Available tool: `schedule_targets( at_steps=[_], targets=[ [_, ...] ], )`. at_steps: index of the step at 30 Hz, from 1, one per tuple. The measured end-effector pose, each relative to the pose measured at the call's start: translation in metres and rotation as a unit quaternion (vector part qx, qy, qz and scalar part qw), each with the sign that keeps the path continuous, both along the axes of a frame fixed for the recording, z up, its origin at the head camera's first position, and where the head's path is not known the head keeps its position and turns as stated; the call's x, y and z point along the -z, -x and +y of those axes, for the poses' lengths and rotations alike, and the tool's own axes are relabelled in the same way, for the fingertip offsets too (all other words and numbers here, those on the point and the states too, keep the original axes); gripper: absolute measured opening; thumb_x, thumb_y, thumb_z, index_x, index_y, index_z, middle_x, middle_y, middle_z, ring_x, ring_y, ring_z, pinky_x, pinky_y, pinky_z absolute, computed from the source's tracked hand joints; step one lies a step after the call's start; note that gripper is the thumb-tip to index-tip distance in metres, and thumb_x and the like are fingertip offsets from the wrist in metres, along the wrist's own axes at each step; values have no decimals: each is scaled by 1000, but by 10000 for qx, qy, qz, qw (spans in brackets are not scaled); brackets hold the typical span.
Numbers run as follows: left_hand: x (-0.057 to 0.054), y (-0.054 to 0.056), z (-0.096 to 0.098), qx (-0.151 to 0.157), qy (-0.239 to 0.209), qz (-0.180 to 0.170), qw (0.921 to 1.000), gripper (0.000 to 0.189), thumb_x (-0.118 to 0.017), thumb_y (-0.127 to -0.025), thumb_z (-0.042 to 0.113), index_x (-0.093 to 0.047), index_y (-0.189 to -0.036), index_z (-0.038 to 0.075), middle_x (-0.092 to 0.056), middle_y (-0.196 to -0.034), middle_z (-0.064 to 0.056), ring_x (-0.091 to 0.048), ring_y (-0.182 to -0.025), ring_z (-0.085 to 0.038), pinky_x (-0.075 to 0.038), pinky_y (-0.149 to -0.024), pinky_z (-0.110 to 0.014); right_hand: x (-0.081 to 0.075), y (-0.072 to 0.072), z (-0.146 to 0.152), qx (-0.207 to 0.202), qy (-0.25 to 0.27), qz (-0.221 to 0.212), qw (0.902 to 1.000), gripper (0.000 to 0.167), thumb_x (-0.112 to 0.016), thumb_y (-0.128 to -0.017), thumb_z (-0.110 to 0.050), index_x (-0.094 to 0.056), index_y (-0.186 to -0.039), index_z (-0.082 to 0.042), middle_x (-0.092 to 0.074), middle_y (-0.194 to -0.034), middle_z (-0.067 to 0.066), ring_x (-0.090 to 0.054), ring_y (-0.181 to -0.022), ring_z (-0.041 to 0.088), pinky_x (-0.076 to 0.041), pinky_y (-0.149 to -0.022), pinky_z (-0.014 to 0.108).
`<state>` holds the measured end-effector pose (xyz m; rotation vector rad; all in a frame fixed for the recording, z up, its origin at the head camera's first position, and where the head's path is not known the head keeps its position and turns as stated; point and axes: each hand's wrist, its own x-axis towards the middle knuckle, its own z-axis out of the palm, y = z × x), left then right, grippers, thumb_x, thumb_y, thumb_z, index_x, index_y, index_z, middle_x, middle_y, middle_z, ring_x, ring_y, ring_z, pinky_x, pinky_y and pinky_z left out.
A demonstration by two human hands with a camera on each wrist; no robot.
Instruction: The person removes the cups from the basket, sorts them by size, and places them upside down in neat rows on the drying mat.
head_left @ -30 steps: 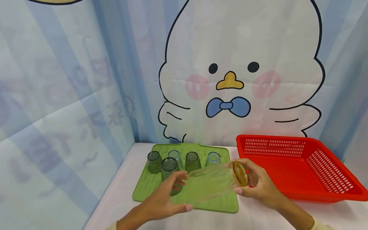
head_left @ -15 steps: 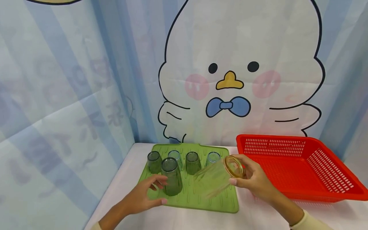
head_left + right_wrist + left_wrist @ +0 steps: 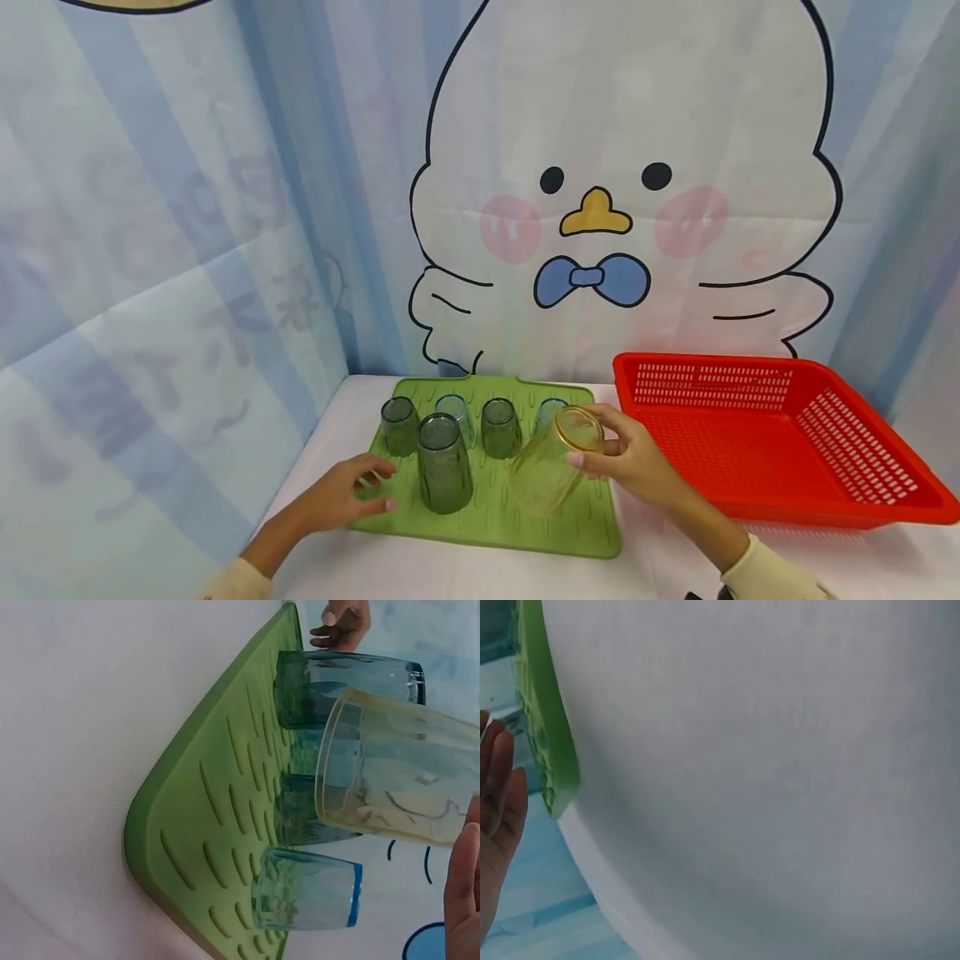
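A tall, clear yellow-tinted drinking glass (image 3: 542,473) is pinched near its upper, gold-ringed end by my right hand (image 3: 637,462). It tilts with its lower end toward the green drying mat (image 3: 517,537); in the right wrist view a gap shows between its rim and the mat. My left hand (image 3: 333,498) holds nothing, fingers loosely bent, over the mat's left edge. Beside it a tall grey-green glass (image 3: 446,471) stands on the mat. Behind are two short dark glasses (image 3: 400,427) (image 3: 500,429) and two clear bluish ones (image 3: 459,412) (image 3: 307,892), one partly hidden by the yellow glass.
A red plastic basket (image 3: 750,512) with slotted walls stands to the right of the mat. White cloth covers the table (image 3: 420,571). A curtain with a cartoon bird (image 3: 600,333) hangs close behind, and another curtain (image 3: 150,333) rises on the left.
The left hand has come off the yellow glass and moved left. The right hand has turned the glass from nearly sideways to steeper, its lower end toward the mat.
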<state>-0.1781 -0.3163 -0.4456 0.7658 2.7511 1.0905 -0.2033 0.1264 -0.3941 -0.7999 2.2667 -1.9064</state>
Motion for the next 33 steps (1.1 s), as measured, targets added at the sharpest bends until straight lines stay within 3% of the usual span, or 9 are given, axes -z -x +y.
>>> schedule_targets(
  at_steps=[5,8,21,33],
  targets=[
    [9,8,-11,-23,258,-40,9997,50,-75,-91,32,-62,-125,-3,-65,-117,-15,-65,-99,-30,-56,-84,-36,4,6,-10,127,-248,-381,9989,56,-77,-87,-12,-53,-137,-7,-56,-128,23,-73,-75,21,-62,-66,37],
    [13,11,-13,-70,395,-112,9991,52,-75,-90,33,-62,-125,-3,-66,-117,-13,-64,-99,-27,-55,-84,-34,6,10,-16,94,-367,-409,9984,59,-78,-87,-15,-52,-139,-5,-55,-129,27,-74,-78,22,-62,-69,36],
    [13,18,-12,-80,694,-374,9969,58,-79,-86,36,-62,-129,0,-61,-115,-10,-62,-99,-23,-53,-85,-34,18,21,-37,295,-1079,-187,9935,63,-84,-82,-25,-56,-136,-12,-60,-122,24,-61,-61,21,-54,-58,29],
    [16,20,-13,-54,806,-354,9961,60,-82,-83,36,-62,-129,2,-59,-109,-6,-59,-98,-18,-52,-86,-33,26,25,-50,440,-1490,-183,9877,65,-87,-77,-35,-59,-133,-18,-64,-113,9,-53,-62,15,-50,-56,29]
  ],
)
